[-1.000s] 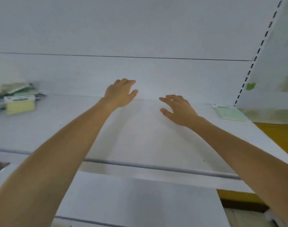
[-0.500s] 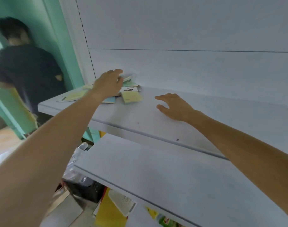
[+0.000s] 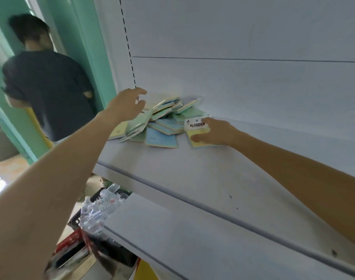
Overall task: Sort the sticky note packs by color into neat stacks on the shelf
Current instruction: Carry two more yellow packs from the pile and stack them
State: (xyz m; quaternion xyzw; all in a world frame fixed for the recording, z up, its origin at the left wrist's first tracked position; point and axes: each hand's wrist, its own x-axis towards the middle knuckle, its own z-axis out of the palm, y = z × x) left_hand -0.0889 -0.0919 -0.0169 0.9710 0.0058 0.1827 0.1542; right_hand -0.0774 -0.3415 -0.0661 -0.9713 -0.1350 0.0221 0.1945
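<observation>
A loose pile of sticky note packs (image 3: 164,122) in green, blue and yellow lies at the left end of the white shelf (image 3: 192,170), against the back panel. A yellow pack (image 3: 197,130) with a white "Sticky Note" label lies at the pile's right edge. My right hand (image 3: 215,131) grips this yellow pack, thumb on its front and fingers at its far side. My left hand (image 3: 128,104) hovers over the pile's left part, fingers spread and loosely bent, holding nothing.
A second white shelf (image 3: 213,249) juts out below. A person in a dark shirt (image 3: 47,85) stands at the left by a green wall. Plastic bottles (image 3: 97,209) and dark crates sit on the floor under the shelves.
The view has swung left to the pile. My right hand slid left from the bare shelf onto the yellow pack and took hold of it. My left hand lifted slightly above the pile.
</observation>
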